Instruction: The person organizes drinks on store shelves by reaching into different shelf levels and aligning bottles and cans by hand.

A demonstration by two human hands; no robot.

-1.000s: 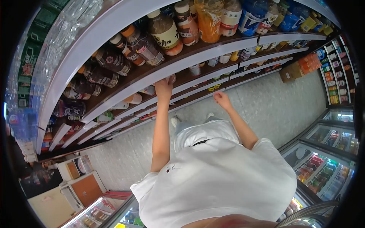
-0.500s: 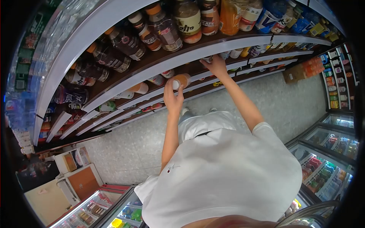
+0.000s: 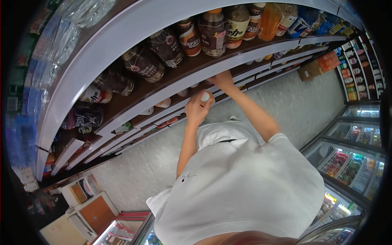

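My left hand is wrapped round a white-capped bottle with an orange-brown body, held just in front of the lower shelves. Further right, my right hand reaches in beneath the edge of the upper shelf. Its fingertips are in shadow and partly hidden, so whether they grip anything there does not show. Tops of other bottles show on the shelf below, left of my hands, among them a pale orange one.
Dark drink bottles, coffee bottles and an orange drink line the upper shelf. Glass-door coolers stand behind me on the right. A cardboard box sits on the grey floor by the far shelf end.
My left hand has moved right with the bottle, its cap now turned up towards me. My right hand has shifted a little left and down in view. The camera view has tilted and shifted.
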